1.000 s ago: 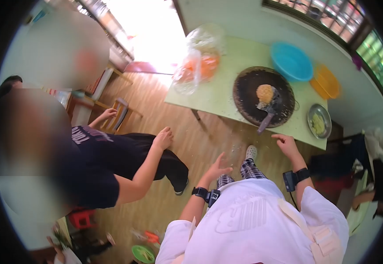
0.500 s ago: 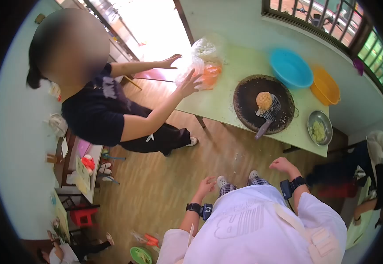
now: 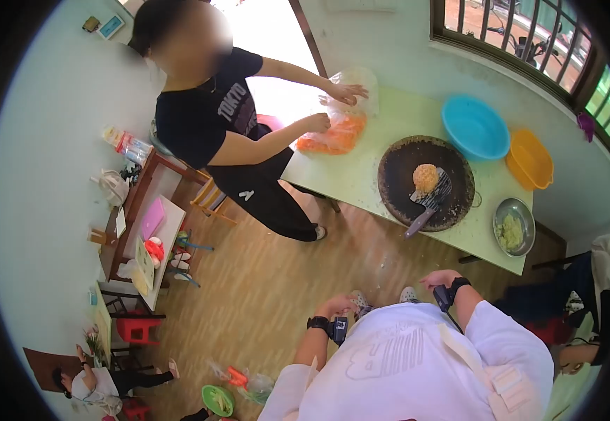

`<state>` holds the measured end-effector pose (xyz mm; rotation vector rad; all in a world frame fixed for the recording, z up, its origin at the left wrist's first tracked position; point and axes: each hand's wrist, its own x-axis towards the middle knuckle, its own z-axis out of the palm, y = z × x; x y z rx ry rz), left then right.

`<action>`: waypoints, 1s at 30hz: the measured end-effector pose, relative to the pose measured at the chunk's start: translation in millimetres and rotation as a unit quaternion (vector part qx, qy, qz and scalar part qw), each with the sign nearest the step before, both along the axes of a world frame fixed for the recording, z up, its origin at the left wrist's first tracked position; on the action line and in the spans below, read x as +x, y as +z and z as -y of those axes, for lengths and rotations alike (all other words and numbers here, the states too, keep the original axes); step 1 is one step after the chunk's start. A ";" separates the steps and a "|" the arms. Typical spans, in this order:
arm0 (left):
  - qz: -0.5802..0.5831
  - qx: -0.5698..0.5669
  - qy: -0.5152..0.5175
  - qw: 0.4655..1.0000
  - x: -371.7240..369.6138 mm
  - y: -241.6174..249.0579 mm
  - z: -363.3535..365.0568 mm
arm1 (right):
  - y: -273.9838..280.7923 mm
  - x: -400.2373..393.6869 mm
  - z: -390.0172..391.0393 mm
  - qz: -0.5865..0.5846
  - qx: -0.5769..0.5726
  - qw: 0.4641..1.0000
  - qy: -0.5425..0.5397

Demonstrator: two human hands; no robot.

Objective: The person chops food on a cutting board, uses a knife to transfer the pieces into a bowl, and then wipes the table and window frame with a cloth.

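Note:
My left hand point(image 3: 338, 305) hangs in front of my waist, fingers loosely apart and holding nothing visible. My right hand point(image 3: 439, 279) is held out over the floor near the table's front edge, also with nothing visible in it and its fingers loosely bent. Nearest to it on the table is a round dark chopping board point(image 3: 400, 161). On the board lie a cleaver point(image 3: 432, 196), its handle over the near edge, and a heap of finely chopped orange food point(image 3: 425, 178). A metal bowl point(image 3: 529, 242) with pale green chopped food point(image 3: 510, 231) stands to the right.
Across the pale green table point(image 3: 470, 238), a co-worker point(image 3: 207, 112) has both hands at a plastic bag of orange pieces point(image 3: 333, 137). Blue point(image 3: 475, 126) and orange basins point(image 3: 529, 159) stand near the wall. A green basin point(image 3: 219, 400) is on the floor; another person point(image 3: 575, 354) is at right.
The co-worker has stepped nearer the table, with both hands now on the bag. My hands have shifted slightly, the right one inward. The board and cleaver keep their places.

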<state>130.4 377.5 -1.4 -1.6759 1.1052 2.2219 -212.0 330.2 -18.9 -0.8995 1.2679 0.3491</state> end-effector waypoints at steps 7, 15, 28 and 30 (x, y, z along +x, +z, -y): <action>0.131 -0.169 0.272 0.938 49.6 -85.1 -59.9 | -71.4 -27.2 -16.0 -0.146 -0.229 0.954 -0.130; 0.198 -0.128 0.139 0.962 120.9 -137.7 -132.2 | -91.6 -18.7 -62.6 -0.187 -0.334 0.922 0.062; 0.198 -0.242 0.244 0.918 128.6 -116.8 -107.8 | -81.1 30.7 -15.1 -0.174 -0.314 0.929 -0.086; 0.196 -0.257 0.237 0.916 126.6 -100.9 -110.3 | -71.2 55.1 -1.3 -0.155 -0.336 0.926 -0.072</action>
